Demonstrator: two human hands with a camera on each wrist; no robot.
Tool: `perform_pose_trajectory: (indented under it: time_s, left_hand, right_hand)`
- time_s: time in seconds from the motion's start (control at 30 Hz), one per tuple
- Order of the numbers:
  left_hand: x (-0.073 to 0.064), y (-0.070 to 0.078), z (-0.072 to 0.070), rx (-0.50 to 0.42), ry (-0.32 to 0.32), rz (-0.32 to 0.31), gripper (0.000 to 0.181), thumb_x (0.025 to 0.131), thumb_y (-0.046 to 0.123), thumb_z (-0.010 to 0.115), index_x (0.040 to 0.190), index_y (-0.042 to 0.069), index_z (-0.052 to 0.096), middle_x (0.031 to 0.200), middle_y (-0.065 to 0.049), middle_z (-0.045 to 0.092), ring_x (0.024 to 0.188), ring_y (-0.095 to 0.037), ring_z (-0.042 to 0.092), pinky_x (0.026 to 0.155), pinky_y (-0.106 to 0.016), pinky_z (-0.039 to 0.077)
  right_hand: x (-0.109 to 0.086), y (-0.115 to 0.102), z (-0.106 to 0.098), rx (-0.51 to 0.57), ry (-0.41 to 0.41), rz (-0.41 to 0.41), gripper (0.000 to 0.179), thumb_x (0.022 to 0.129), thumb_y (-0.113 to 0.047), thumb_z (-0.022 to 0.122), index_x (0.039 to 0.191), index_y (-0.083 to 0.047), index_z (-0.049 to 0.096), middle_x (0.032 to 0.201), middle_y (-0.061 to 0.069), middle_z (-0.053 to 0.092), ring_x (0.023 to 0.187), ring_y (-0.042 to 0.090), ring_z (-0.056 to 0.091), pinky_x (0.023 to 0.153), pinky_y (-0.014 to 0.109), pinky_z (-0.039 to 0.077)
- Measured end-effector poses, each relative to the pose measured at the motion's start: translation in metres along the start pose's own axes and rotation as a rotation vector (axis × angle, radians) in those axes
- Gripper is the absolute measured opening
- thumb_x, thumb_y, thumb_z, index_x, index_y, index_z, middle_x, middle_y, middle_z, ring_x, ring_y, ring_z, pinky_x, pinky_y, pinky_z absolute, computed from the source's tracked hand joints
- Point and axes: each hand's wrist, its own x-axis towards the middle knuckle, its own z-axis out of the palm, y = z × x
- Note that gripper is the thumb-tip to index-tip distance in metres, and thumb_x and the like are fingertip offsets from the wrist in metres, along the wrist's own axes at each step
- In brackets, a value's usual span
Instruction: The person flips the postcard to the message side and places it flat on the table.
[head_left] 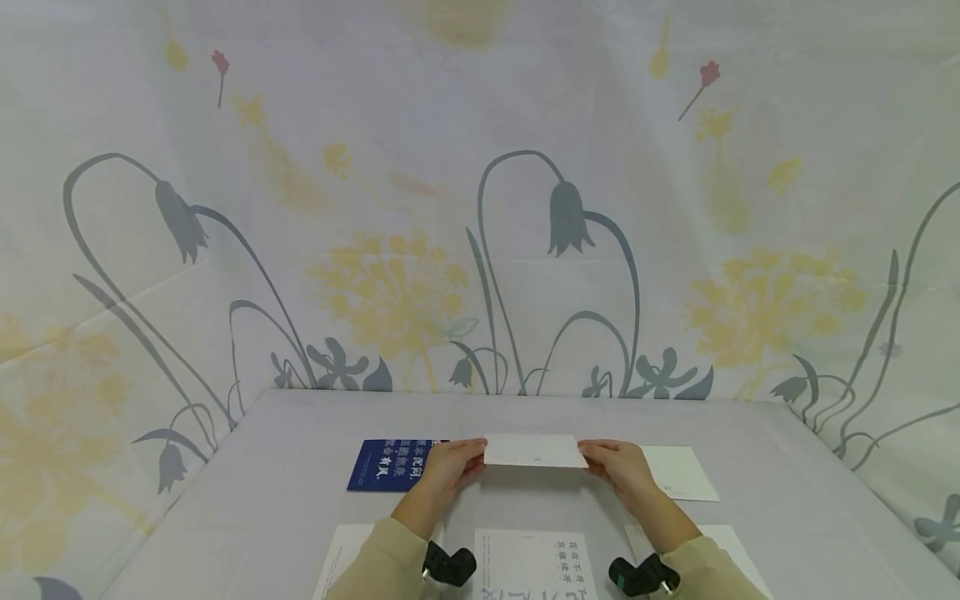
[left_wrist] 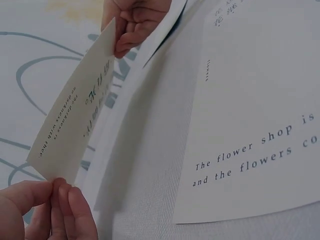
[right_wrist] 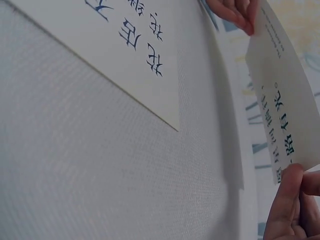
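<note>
A white card (head_left: 536, 450) is held up over the table by its two short sides. My left hand (head_left: 450, 467) pinches its left end between thumb and fingers, and my right hand (head_left: 622, 473) pinches the right end. In the left wrist view, the card (left_wrist: 70, 115) carries dark Chinese lettering and a small English line about darkness; the right wrist view shows the printed face of this card (right_wrist: 285, 95) too. Below it on the table lies a white card (head_left: 525, 562) with Chinese characters, whose English text about a flower shop shows in the left wrist view.
A dark blue card (head_left: 382, 467) with white characters lies behind my left hand. A pale card (head_left: 682, 473) is beside my right hand. Two more white cards, one left (head_left: 341, 550) and one right (head_left: 731, 546), lie partly under my forearms. A flower-printed cloth (head_left: 420, 208) hangs behind the table.
</note>
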Motion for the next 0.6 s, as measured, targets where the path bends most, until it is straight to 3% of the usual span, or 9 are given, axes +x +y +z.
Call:
perform_pose_trajectory:
  time_s: [0.6]
  left_hand:
    - [-0.0027,0.0016,0.0003,0.066,0.021,0.004,0.026,0.087,0.000,0.061,0.111,-0.011,0.060,0.093,-0.012,0.067,0.075,-0.013,0.062,0.072,-0.027,0.054]
  right_hand:
    - [0.0032,0.0044,0.0001,-0.024,0.006,0.008,0.029,0.086,0.003,0.058,0.111,0.018,0.056,0.087,0.008,0.065,0.071,0.012,0.060,0.063,0.023,0.052]
